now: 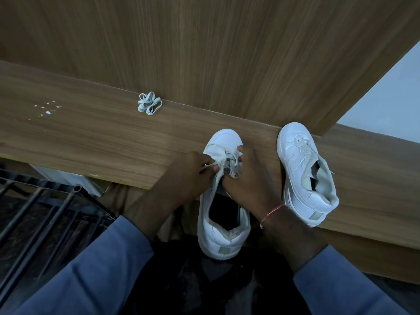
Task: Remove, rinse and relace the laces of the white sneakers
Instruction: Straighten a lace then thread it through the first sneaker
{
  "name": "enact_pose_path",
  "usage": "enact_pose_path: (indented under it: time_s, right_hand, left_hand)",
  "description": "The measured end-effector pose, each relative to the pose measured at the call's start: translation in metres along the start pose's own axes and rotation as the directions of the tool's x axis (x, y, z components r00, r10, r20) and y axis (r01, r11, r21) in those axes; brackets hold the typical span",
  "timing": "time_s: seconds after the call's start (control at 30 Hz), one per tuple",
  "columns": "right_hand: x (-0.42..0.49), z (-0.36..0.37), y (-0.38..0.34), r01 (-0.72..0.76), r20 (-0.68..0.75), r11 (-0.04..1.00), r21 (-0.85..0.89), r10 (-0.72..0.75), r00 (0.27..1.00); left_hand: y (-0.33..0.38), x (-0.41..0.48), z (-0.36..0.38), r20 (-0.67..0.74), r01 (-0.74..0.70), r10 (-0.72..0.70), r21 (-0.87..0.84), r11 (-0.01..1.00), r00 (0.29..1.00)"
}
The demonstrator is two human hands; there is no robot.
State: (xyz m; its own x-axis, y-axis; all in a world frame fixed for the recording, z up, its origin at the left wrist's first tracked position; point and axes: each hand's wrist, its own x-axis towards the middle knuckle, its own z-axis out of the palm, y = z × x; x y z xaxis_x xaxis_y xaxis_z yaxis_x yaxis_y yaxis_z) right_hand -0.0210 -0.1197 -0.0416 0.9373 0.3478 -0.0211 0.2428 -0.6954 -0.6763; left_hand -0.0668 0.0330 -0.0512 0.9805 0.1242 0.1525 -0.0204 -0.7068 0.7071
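Back panel (pixel 204 53): upright brown board with a smooth wood grain, standing behind the worktop.
Worktop (pixel 91 137): long matte plank with a wood grain.
Rack (pixel 45 212): black metal bars at the lower left, below the worktop's edge.
Sleeves (pixel 102 269): blue-grey cloth on both forearms.
Near sneaker (pixel 223 235): smooth white upper, thick sole, grey heel tab. Its toe is on the worktop and its heel overhangs the near edge.
Far sneaker (pixel 304 178): white, tipped onto its side on the worktop just right of the hands, toe by the back panel.
Left hand (pixel 193 171): wrist bent inward, grip closed on the lace (pixel 223 160), pinching a flat strand.
Right hand (pixel 247 176): thumb on the upper, fingers curled, grip closed on the near sneaker's lacing flap.
Loose lace (pixel 150 106): pale flat cord bunched in loops on the worktop against the back panel, well apart from both sneakers.
Wrist thread (pixel 271 214): thin and red, around the right wrist.
Specks (pixel 45 109): pale chips on the left of the worktop.
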Motion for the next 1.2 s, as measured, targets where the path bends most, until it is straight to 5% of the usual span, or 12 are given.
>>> enact_pose_path:
  time_s: [0.13,0.23,0.27,0.33,0.37,0.43,0.5,0.63,0.7,0.83,1.07,1.2]
  right_hand:
    - [-0.001,0.001,0.000,0.005,-0.006,1.000,-0.005,-0.005,1.000]
    - [0.000,0.001,0.001,0.006,-0.009,1.000,0.002,-0.006,1.000]
    - [0.000,0.001,0.001,0.007,-0.003,1.000,0.002,-0.007,1.000]
    - [0.001,0.001,0.001,-0.003,0.017,1.000,0.008,0.003,1.000]
    - [0.000,0.001,0.001,-0.007,0.023,1.000,0.009,0.007,1.000]
    - [0.001,0.002,0.002,-0.006,0.013,1.000,0.008,0.006,1.000]
    - [0.001,0.003,0.003,-0.005,0.014,1.000,0.009,0.005,1.000]
    - [0.001,0.003,0.005,-0.023,0.018,1.000,-0.007,0.023,1.000]
    - [0.000,0.003,0.004,-0.009,0.009,1.000,0.000,0.009,1.000]
    - [0.000,-0.001,0.003,-0.027,0.005,1.000,0.012,0.027,1.000]
    - [0.003,-0.036,0.008,-0.135,0.172,0.963,0.233,0.096,0.980]
    - [0.005,-0.032,0.015,-0.019,0.085,0.981,0.194,0.003,0.996]
  left_hand:
    - [-0.005,0.003,0.006,-0.073,0.010,-0.007,0.038,0.999,0.997]
    - [0.006,0.001,0.009,-0.104,0.100,-0.138,-0.304,0.947,0.985]
    - [0.012,0.000,0.006,-0.075,0.159,-0.237,-0.547,0.822,0.969]
    - [0.024,0.002,-0.007,0.062,0.161,-0.306,-0.937,0.311,0.950]
    - [0.024,0.004,-0.016,0.087,0.113,-0.277,-0.990,0.079,0.957]
    - [0.020,0.007,-0.029,0.104,0.073,-0.257,-0.989,-0.127,0.961]
    - [0.013,0.007,-0.029,0.137,0.137,-0.342,-0.990,-0.024,0.929]
    - [0.005,0.004,-0.009,-0.154,0.161,-0.307,-0.592,0.790,0.939]
    - [0.005,0.008,-0.001,-0.207,0.066,-0.138,-0.322,0.944,0.969]
    - [0.000,0.010,0.017,-0.171,-0.012,-0.006,-0.106,0.994,0.985]
    - [-0.006,0.011,0.011,-0.040,-0.043,0.039,-0.125,0.991,0.998]
    - [-0.002,0.009,0.012,-0.081,0.035,-0.049,-0.168,0.985,0.996]
